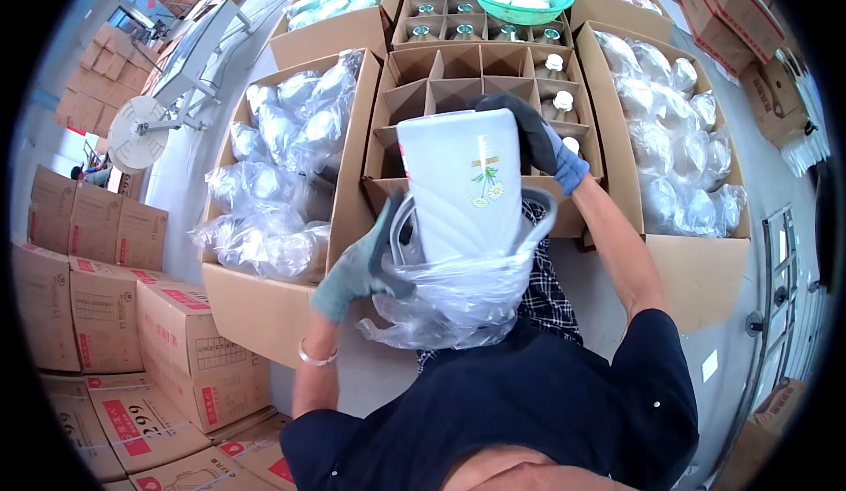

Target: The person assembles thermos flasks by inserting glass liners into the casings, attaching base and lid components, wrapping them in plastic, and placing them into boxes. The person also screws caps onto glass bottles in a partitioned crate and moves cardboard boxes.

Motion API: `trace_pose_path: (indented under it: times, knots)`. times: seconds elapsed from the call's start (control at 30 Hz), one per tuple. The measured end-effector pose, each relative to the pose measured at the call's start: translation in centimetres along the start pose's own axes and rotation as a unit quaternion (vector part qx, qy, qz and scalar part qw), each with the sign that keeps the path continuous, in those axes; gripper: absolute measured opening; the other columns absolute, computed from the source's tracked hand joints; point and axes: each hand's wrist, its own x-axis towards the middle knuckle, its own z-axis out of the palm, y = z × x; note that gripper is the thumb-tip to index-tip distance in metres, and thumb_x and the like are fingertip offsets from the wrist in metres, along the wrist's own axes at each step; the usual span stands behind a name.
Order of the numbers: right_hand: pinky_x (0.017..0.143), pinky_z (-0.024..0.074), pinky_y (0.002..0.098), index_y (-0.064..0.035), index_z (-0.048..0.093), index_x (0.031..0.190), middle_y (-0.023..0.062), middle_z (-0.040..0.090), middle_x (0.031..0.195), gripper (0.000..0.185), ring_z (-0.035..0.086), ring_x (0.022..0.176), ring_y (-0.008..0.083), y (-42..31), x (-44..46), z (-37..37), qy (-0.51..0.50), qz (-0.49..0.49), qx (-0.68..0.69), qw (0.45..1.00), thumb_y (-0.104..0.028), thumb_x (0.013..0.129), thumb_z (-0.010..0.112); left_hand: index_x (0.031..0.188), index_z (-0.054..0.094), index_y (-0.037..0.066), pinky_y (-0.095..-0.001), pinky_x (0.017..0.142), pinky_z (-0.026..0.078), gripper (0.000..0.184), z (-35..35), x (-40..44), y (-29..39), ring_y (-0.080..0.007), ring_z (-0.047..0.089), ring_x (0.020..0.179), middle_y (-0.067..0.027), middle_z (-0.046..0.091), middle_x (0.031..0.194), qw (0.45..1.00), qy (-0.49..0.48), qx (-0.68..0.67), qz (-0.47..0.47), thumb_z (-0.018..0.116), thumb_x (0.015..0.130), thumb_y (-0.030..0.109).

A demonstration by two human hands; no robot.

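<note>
The left hand [363, 260] is gloved, its thumb and fingers apart, beside the loop and the bunched wrap; whether it closes on either I cannot tell. The right hand [539, 143], also gloved, grips the upper right corner of a pale casing [454, 178] with a flower print. That casing is tilted between the two hands, in front of the person's body, and a grey loop handle [548, 218] curves below the right hand.

As far as the wrapping goes, it looks partly done: clear plastic [463, 293] gathers around the end nearest the body, between and below the hands, while the printed face and far end are bare. Whether the plastic is going on or coming off cannot be told.

Just beyond the hands, a divided carton [454, 90] has white-capped bottles [562, 101] in cells along its right side, so its filling, too, seems only partial. Left of the left hand, a carton [256, 310] is heaped with bagged pieces [291, 121]; right of the right hand, another carton [696, 271] holds similar bagged pieces [661, 160].
</note>
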Motion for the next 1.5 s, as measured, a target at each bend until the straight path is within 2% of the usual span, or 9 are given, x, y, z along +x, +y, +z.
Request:
trace_pose_path:
  times: [0.13, 0.4, 0.57, 0.63, 0.87, 1.13, 1.23, 1.33, 1.5]
  knots:
    - [0.092, 0.0427, 0.0297, -0.0002, 0.057, 0.110, 0.0090, 0.058, 0.110, 0.040, 0.055, 0.101, 0.0145, -2.9, -0.9, 0.9, 0.021, -0.040, -0.210, 0.977, -0.035, 0.097, 0.043, 0.120, 0.059, 0.009, -0.0319, 0.064, 0.052, 0.053, -4.5, 0.5, 1.2, -0.0166, 0.066, 0.069, -0.0094, 0.068, 0.084, 0.958, -0.005, 0.279, 0.064, 0.075, 0.071, 0.014]
    - [0.099, 0.0366, 0.0317, 0.0012, 0.046, 0.124, 0.0120, 0.049, 0.119, 0.062, 0.047, 0.112, 0.0195, -3.1, -0.8, 2.5, -0.074, -0.162, -0.298, 0.938, -0.024, 0.074, 0.071, 0.099, 0.059, -0.002, -0.0275, 0.067, 0.050, 0.021, -9.3, 16.8, -2.3, -0.0155, 0.057, 0.068, -0.0046, 0.056, 0.072, 0.782, 0.190, -0.593, 0.027, 0.052, 0.092, 0.016]
    - [0.106, 0.0340, 0.0395, 0.0010, 0.041, 0.131, 0.0210, 0.047, 0.127, 0.094, 0.043, 0.124, 0.0328, -3.1, -0.8, 2.0, 0.034, -0.009, -0.403, 0.914, -0.047, 0.062, 0.082, 0.120, 0.052, -0.005, -0.0316, 0.079, 0.053, 0.037, -3.9, 11.2, -14.8, -0.0187, 0.063, 0.087, -0.0133, 0.062, 0.106, 0.837, 0.382, -0.386, -0.070, 0.058, 0.090, 0.016]
    - [0.104, 0.0361, 0.0384, 0.0033, 0.040, 0.134, 0.0230, 0.043, 0.136, 0.097, 0.043, 0.126, 0.0318, 2.0, -0.4, -2.8, 0.147, 0.043, -0.441, 0.884, -0.057, 0.067, 0.075, 0.127, 0.045, -0.004, -0.0399, 0.081, 0.050, 0.047, -1.1, 4.5, -12.5, -0.0325, 0.061, 0.093, -0.0210, 0.061, 0.106, 0.911, 0.332, 0.246, 0.014, 0.059, 0.084, 0.007]
    - [0.073, 0.0474, 0.0335, 0.0011, 0.066, 0.105, 0.0127, 0.066, 0.083, 0.075, 0.060, 0.072, 0.0201, 3.8, 9.6, -1.0, 0.096, 0.170, -0.464, 0.864, -0.068, 0.081, 0.050, 0.117, 0.052, -0.002, -0.0371, 0.081, 0.051, 0.034, 5.3, -11.8, -15.0, -0.0287, 0.061, 0.093, -0.0173, 0.062, 0.104, 0.788, 0.437, -0.340, -0.270, 0.057, 0.084, 0.005]
    - [0.077, 0.0488, 0.0343, -0.0016, 0.066, 0.103, 0.0106, 0.068, 0.093, 0.039, 0.062, 0.081, 0.0211, 10.1, 23.8, 15.0, -0.003, -0.056, -0.128, 0.990, -0.037, 0.085, 0.061, 0.105, 0.061, -0.001, -0.0339, 0.082, 0.053, 0.022, -6.0, -18.9, -17.2, -0.0243, 0.061, 0.093, -0.0131, 0.063, 0.102, 0.841, 0.499, 0.132, -0.162, 0.055, 0.084, 0.001]
    - [0.087, 0.0465, 0.0424, -0.0061, 0.064, 0.106, 0.0156, 0.064, 0.108, 0.035, 0.060, 0.098, 0.0352, 15.3, 25.3, 19.0, 0.043, -0.101, -0.403, 0.909, -0.032, 0.084, 0.059, 0.104, 0.060, -0.002, -0.0326, 0.076, 0.059, 0.019, -7.8, -19.8, -16.9, -0.0196, 0.061, 0.093, -0.0106, 0.060, 0.105, 0.824, 0.499, 0.199, -0.178, 0.049, 0.089, -0.002]
    - [0.084, 0.0453, 0.0466, -0.0062, 0.059, 0.095, 0.0185, 0.062, 0.097, 0.025, 0.058, 0.094, 0.0372, 15.2, 24.0, 20.6, 0.003, -0.209, -0.514, 0.832, -0.028, 0.085, 0.055, 0.108, 0.059, -0.005, -0.0363, 0.077, 0.060, 0.021, -8.4, -16.4, -14.4, -0.0202, 0.060, 0.096, -0.0104, 0.058, 0.110, 0.677, 0.655, -0.315, -0.117, 0.048, 0.090, -0.004]
    - [0.092, 0.0377, 0.0497, -0.0095, 0.061, 0.102, 0.0133, 0.060, 0.105, 0.027, 0.053, 0.104, 0.0315, 14.6, 22.2, 20.6, -0.162, -0.255, -0.708, 0.638, -0.028, 0.086, 0.049, 0.109, 0.058, -0.006, -0.0410, 0.072, 0.060, 0.025, -12.2, -21.0, -21.6, -0.0213, 0.062, 0.092, -0.0118, 0.061, 0.106, 0.810, 0.539, -0.172, -0.152, 0.060, 0.086, 0.003]
